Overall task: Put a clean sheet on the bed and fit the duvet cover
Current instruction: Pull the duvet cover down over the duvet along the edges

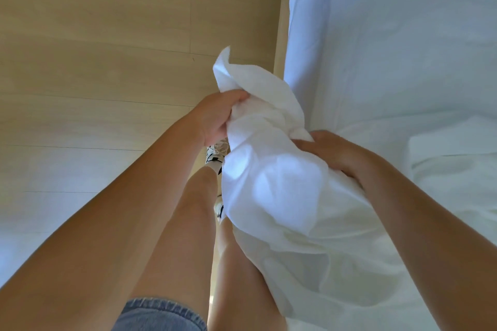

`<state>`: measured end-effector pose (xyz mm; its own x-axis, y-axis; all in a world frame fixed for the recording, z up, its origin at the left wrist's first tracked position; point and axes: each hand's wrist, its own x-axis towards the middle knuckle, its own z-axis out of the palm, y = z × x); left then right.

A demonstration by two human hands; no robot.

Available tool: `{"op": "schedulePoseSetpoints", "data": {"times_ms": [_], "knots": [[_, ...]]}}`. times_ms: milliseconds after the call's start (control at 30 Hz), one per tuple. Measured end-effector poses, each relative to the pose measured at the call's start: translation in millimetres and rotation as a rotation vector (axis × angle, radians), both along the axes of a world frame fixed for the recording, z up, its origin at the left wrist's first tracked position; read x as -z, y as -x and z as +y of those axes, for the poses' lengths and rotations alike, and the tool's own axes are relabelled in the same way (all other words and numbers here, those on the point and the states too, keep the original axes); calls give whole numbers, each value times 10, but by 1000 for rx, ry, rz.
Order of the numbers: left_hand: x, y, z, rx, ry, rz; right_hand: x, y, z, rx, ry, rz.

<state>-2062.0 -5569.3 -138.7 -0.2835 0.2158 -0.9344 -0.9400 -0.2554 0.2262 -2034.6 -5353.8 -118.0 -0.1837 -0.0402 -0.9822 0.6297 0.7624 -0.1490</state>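
My left hand (215, 118) and right hand (340, 157) both clutch a bunched white cloth (271, 177) beside the bed (376, 48). Still sorting, I'd say; next I'd hunt a corner.

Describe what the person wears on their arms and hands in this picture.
Nothing: the left hand and right hand are ungloved, with no ring, watch or bracelet in view; the left forearm and right forearm are bare, no sleeve showing.

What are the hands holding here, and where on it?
Bunched white bedding: the left hand grips near its upper end, the right hand grips its side lower down.
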Motion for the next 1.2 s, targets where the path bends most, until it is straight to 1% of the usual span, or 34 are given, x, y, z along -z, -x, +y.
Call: {"op": "schedulePoseSetpoints", "data": {"times_ms": [67,100,133,200,233,267,300,333,400,467,533,600,667,700,733,767,867,933,967,1000,1033,1100,1133,1167,1200], "knots": [[1,-35,1,-35,-51,14,-13,-22,48,151,0,134],[-9,-89,9,3,-115,41,-25,-50,82,224,-12,191],[-23,-173,37,86,-163,60,-39,-81,115,298,-37,235],[-74,-382,105,368,-157,68,-64,-126,173,430,-112,320],[-107,-478,153,502,-122,60,-67,-138,193,447,-143,369],[-127,-565,204,577,-80,63,-68,-137,200,421,-163,414],[-139,-636,253,583,-34,79,-71,-128,195,370,-171,446],[-155,-682,298,536,14,91,-72,-116,179,308,-174,470],[-201,-714,349,383,92,95,-74,-106,145,214,-208,532],[-219,-735,348,267,93,112,-105,-135,139,212,-277,656],[-219,-754,322,258,120,113,-165,-198,159,279,-335,817],[-200,-802,274,410,269,117,-256,-269,143,331,-331,929],[-175,-866,211,675,397,88,-353,-314,96,374,-258,962],[-168,-869,175,769,393,75,-400,-336,73,397,-212,945],[-175,-849,141,788,332,77,-444,-358,56,425,-157,908],[-189,-796,107,730,227,117,-482,-376,48,460,-89,857],[-252,-491,72,430,-72,300,-597,-371,61,544,81,679],[-271,-276,104,237,-211,281,-625,-336,94,448,91,610],[-277,-194,131,193,-238,267,-627,-314,106,377,88,583],[-292,-122,172,188,-204,266,-633,-291,113,337,89,561],[-292,-67,228,227,-96,291,-625,-275,121,342,92,548],[-242,18,347,415,274,436,-603,-227,145,473,84,554],[-200,51,407,559,494,541,-585,-192,161,563,66,568],[-172,83,460,696,669,616,-558,-150,178,633,45,569],[-159,109,505,785,770,661,-524,-110,194,677,28,550]]}}
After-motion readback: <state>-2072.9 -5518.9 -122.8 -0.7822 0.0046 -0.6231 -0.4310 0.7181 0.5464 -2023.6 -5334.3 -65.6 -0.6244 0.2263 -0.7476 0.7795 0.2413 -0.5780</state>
